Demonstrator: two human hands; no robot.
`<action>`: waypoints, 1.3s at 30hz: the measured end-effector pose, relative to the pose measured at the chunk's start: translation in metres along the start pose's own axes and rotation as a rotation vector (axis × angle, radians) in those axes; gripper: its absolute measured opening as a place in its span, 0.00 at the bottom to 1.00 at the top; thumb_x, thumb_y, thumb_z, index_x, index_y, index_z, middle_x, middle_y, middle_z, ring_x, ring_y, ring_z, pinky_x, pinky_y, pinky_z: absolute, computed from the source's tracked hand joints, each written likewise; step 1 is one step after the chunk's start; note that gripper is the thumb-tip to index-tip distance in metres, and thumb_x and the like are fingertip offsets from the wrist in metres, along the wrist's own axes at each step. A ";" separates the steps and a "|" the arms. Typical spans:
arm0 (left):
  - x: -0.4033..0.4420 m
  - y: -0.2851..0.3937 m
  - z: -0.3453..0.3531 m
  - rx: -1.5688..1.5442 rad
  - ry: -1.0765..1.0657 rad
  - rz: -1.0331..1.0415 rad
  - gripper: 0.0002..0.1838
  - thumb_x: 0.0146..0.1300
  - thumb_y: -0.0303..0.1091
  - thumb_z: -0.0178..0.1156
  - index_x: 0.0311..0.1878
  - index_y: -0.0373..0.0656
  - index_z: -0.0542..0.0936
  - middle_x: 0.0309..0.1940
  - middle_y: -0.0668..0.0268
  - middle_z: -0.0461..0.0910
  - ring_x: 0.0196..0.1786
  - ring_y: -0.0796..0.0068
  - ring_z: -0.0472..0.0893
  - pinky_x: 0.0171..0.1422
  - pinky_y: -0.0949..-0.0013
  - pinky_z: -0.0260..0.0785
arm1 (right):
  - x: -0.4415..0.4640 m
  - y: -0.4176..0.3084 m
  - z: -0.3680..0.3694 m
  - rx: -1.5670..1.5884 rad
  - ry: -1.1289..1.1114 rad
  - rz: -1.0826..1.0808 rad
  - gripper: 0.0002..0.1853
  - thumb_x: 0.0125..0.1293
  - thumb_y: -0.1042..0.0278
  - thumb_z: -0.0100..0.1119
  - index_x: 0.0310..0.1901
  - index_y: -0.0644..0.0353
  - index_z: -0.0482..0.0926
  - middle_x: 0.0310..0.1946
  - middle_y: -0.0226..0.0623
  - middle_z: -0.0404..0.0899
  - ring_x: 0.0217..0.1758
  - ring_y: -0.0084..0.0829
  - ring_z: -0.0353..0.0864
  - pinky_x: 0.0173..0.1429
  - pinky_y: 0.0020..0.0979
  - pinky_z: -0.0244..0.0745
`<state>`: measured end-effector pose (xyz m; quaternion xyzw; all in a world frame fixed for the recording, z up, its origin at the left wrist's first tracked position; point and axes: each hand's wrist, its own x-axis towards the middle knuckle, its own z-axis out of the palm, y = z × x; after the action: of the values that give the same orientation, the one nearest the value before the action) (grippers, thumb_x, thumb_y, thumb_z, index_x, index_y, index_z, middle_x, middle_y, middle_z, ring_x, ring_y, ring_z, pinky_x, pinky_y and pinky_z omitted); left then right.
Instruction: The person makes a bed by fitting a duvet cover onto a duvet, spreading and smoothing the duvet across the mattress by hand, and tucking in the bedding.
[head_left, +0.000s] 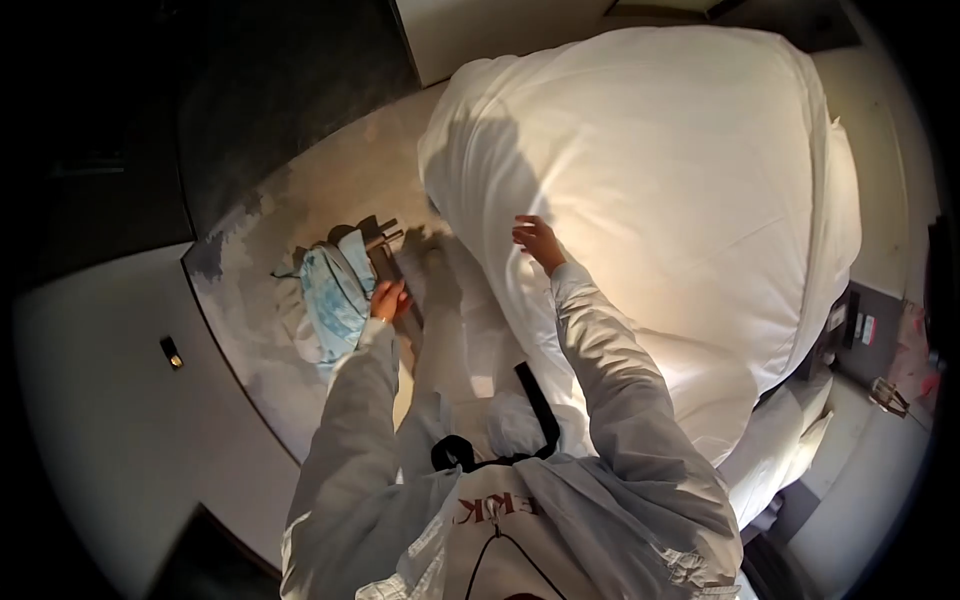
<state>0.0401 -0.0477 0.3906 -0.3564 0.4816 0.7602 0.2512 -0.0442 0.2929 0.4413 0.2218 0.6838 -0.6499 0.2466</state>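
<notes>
My right hand (538, 243) hovers over or rests lightly on the near left edge of a bed covered with a white duvet (670, 180). Its fingers are apart and hold nothing; whether they touch the fabric I cannot tell. My left hand (388, 300) is lower and further left, with loosely bent fingers and nothing visible in it. Close beside it is a crumpled blue-and-white cloth or bag (335, 298), lying on what looks like a small wooden stand (383, 238). Both arms are in pale sleeves.
Patterned carpet (260, 300) runs along the bed's left side, where I stand. A pale door or panel with a small handle (171, 352) is at the left. At the right are a white pillow (780, 455) and a bedside unit (858, 325).
</notes>
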 end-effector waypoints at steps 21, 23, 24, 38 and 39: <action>0.313 0.207 0.209 1.168 -0.488 0.417 0.40 0.39 0.21 0.53 0.61 0.40 0.51 0.59 0.54 0.54 0.63 0.59 0.53 0.66 0.65 0.44 | 0.145 -0.028 0.076 1.113 0.149 0.827 0.28 0.56 0.51 0.52 0.55 0.56 0.60 0.49 0.34 0.68 0.49 0.36 0.70 0.53 0.35 0.65; 0.336 0.223 0.221 1.263 -0.501 0.479 0.43 0.38 0.22 0.56 0.61 0.39 0.49 0.60 0.53 0.51 0.64 0.58 0.52 0.66 0.64 0.44 | 0.149 -0.020 0.091 1.259 0.172 0.564 0.26 0.56 0.54 0.51 0.54 0.56 0.61 0.50 0.34 0.68 0.52 0.36 0.67 0.56 0.36 0.62; 0.343 0.236 0.241 1.388 -0.577 0.517 0.46 0.36 0.23 0.58 0.62 0.38 0.47 0.61 0.52 0.48 0.64 0.57 0.51 0.66 0.64 0.44 | 0.152 -0.020 0.098 1.354 0.184 0.258 0.23 0.57 0.57 0.51 0.52 0.56 0.62 0.51 0.34 0.67 0.56 0.37 0.64 0.59 0.38 0.60; 0.406 0.244 0.329 1.196 -0.481 0.212 0.11 0.48 0.30 0.54 0.30 0.28 0.75 0.24 0.53 0.77 0.27 0.61 0.77 0.30 0.68 0.66 | 0.234 -0.069 0.155 1.496 1.101 0.337 0.21 0.59 0.46 0.46 0.33 0.60 0.69 0.23 0.33 0.72 0.27 0.25 0.72 0.33 0.26 0.69; 0.394 0.270 0.337 1.240 -0.436 -0.029 0.09 0.47 0.28 0.53 0.28 0.29 0.75 0.21 0.55 0.76 0.22 0.65 0.76 0.23 0.69 0.63 | 0.243 -0.104 0.147 1.608 1.299 0.338 0.19 0.60 0.49 0.46 0.23 0.57 0.68 0.09 0.24 0.61 0.13 0.19 0.60 0.21 0.21 0.60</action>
<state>-0.5008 0.1641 0.3260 0.0102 0.7639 0.3930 0.5118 -0.2918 0.1359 0.3658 0.7196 0.0111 -0.6258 -0.3006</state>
